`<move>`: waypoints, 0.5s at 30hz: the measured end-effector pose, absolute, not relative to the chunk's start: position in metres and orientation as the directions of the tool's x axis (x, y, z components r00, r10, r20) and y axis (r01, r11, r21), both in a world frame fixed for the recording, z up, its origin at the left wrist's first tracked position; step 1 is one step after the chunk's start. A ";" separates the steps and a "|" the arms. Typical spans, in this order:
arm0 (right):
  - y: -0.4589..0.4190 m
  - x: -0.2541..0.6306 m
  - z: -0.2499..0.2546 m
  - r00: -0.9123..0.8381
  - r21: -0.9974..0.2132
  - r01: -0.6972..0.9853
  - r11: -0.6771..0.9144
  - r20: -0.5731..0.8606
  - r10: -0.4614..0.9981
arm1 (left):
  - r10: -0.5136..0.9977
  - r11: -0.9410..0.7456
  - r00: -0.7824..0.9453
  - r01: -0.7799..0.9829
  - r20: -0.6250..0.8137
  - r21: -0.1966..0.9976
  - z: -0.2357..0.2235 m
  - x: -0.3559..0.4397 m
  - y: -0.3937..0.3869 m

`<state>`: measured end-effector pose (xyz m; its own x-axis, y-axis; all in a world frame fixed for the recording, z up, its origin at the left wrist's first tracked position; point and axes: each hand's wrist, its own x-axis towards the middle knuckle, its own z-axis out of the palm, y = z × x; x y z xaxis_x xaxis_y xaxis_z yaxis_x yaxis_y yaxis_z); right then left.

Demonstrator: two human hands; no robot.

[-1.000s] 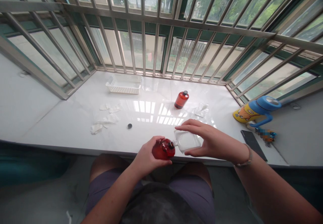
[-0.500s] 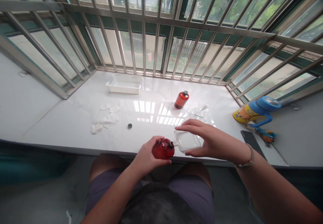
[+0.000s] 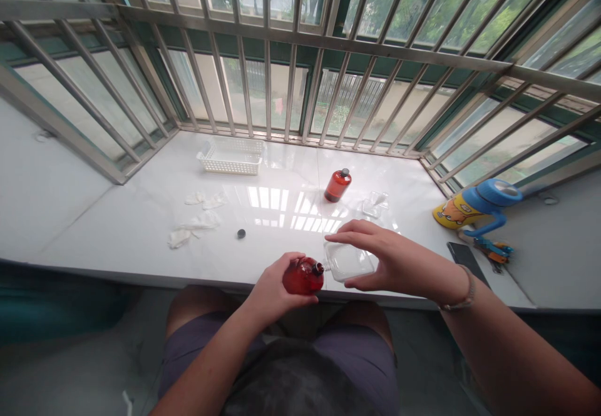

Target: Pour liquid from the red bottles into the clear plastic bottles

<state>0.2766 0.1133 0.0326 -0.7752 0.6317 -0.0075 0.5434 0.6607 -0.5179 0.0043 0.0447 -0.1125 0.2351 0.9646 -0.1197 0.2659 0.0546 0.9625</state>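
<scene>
My left hand is wrapped round a red see-through bottle, uncapped, its dark mouth turned to the right. My right hand grips a clear square bottle between thumb and fingers. That bottle lies tilted on its side, its neck right at the red bottle's mouth; whether the two touch I cannot tell. Both are above the near edge of the white sill. A small black cap rests on the sill to the left. Farther back stands a second red bottle with its dark cap on.
A white perforated basket sits at the back left, with crumpled white tissues nearer me. Right of the capped bottle is a small clear object. A blue-and-yellow flask, phone and keys lie at right. Metal bars close the back.
</scene>
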 end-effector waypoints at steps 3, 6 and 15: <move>0.114 0.276 0.033 -0.771 -0.518 0.546 0.658 -0.004 0.637 | 0.965 0.056 0.231 0.276 -0.123 0.960 -0.112 0.004 0.045; 0.114 0.275 0.034 -0.772 -0.518 0.545 0.660 -0.003 0.635 | 0.966 0.046 0.232 0.275 -0.113 0.960 -0.113 0.004 0.045; 0.114 0.274 0.036 -0.777 -0.511 0.536 0.672 0.013 0.630 | 0.968 0.038 0.228 0.273 -0.103 0.961 -0.114 0.005 0.046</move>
